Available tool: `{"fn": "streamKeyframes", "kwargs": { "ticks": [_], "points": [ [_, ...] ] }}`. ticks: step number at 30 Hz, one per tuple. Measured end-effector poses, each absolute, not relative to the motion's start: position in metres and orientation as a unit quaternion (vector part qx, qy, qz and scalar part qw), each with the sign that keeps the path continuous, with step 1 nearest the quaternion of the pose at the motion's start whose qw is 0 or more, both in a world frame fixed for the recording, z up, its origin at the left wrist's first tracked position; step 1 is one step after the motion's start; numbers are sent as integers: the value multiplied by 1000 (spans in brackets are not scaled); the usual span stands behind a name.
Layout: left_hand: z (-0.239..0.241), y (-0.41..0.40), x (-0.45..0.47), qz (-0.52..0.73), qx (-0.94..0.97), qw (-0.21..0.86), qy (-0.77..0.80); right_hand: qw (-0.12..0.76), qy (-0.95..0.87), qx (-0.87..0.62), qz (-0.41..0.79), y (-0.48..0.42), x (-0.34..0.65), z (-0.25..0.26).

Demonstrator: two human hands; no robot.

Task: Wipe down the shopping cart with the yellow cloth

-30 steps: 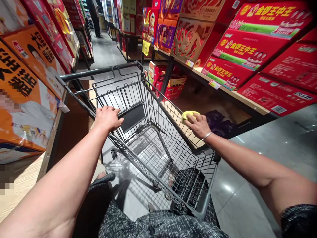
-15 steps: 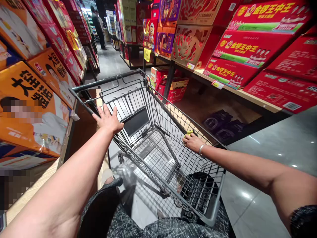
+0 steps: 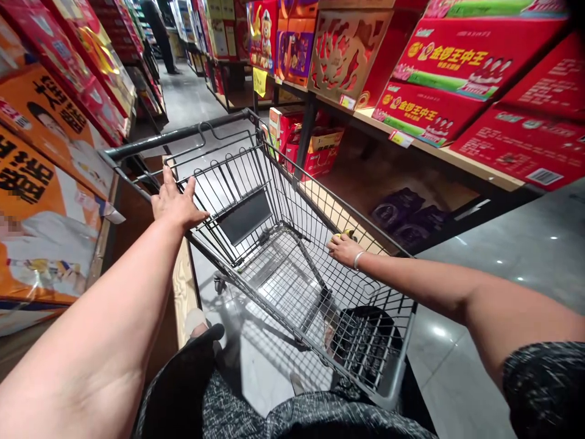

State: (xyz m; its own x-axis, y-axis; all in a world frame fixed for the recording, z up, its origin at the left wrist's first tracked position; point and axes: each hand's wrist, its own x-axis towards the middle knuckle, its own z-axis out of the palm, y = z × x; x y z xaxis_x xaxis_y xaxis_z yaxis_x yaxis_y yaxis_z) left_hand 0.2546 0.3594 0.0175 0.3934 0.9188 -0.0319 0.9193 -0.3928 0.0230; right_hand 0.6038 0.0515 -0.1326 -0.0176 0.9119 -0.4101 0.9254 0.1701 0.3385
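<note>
A grey wire shopping cart [image 3: 249, 219] stands tilted across my view, its handle end at the far left. My left hand [image 3: 177, 204] lies on the near side's top rail with fingers spread, close to the handle bar [image 3: 178, 137]. Down in the basket, by the far side wires, my right hand [image 3: 345, 249] is closed on a small yellow cloth [image 3: 343, 235]; most of it is hidden by the fingers. A silvery bracelet [image 3: 358, 260] circles the right wrist. A dark panel [image 3: 245, 216] is fixed to the fold-up seat, and the basket's mesh floor shows.
Shelves of red boxes [image 3: 439, 58] line the right, with dark purple bags [image 3: 406, 216] below. Orange cartons [image 3: 50, 238] crowd the left. A person in dark clothes [image 3: 158, 33] stands far down the aisle. My lap, in dark speckled fabric [image 3: 242, 396], is close to the cart.
My left hand has shifted left and up toward the handle bar. My right hand, still on the cloth, has moved slightly left and up. The view has turned a little.
</note>
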Motion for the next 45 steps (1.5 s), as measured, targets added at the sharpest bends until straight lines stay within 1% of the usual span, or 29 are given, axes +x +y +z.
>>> {"fn": "streamKeyframes", "kwargs": {
  "ticks": [5, 8, 10, 11, 13, 15, 17, 19, 21, 23, 26, 29, 31, 34, 37, 39, 42, 45],
  "points": [
    [16, 361, 255, -2, 834, 21, 551, 319, 712, 617, -100, 62, 593, -161],
    [11, 366, 252, -8, 841, 20, 540, 327, 713, 610, -115, 64, 589, -164],
    [8, 367, 250, -12, 846, 13, 533, 313, 715, 617, -101, 69, 590, -157],
    [7, 367, 250, -12, 847, 9, 532, 292, 717, 627, -82, 75, 592, -151],
    [7, 365, 249, -13, 846, 4, 533, 219, 725, 652, -26, 93, 598, -137],
    [8, 362, 249, -19, 843, -1, 537, 119, 728, 674, 37, 119, 602, -124],
    [8, 359, 249, -29, 839, -10, 543, 22, 722, 688, 73, 148, 603, -120],
    [9, 357, 249, -36, 839, -18, 543, -48, 712, 698, 58, 174, 600, -129],
    [10, 356, 249, -41, 839, -24, 543, -78, 705, 705, 4, 195, 594, -152],
    [9, 356, 249, -44, 837, -29, 544, -76, 680, 727, -61, 210, 586, -185],
    [6, 358, 249, -39, 838, -34, 544, -58, 576, 805, -130, 224, 572, -238],
    [3, 362, 247, -30, 841, -36, 538, -47, 479, 862, -158, 233, 546, -281],
    [2, 364, 247, -30, 843, -38, 536, -42, 457, 873, -166, 236, 518, -297],
    [2, 364, 248, -39, 841, -43, 538, -19, 509, 841, -183, 231, 467, -306],
    [3, 362, 252, -59, 835, -49, 545, 15, 642, 737, -212, 215, 417, -305],
    [4, 361, 254, -73, 831, -55, 548, 20, 715, 660, -230, 203, 397, -303],
    [2, 360, 254, -82, 828, -63, 552, 19, 765, 596, -243, 198, 406, -301],
    [1, 362, 252, -75, 828, -58, 552, 35, 753, 616, -231, 205, 463, -297]
  ]
}}
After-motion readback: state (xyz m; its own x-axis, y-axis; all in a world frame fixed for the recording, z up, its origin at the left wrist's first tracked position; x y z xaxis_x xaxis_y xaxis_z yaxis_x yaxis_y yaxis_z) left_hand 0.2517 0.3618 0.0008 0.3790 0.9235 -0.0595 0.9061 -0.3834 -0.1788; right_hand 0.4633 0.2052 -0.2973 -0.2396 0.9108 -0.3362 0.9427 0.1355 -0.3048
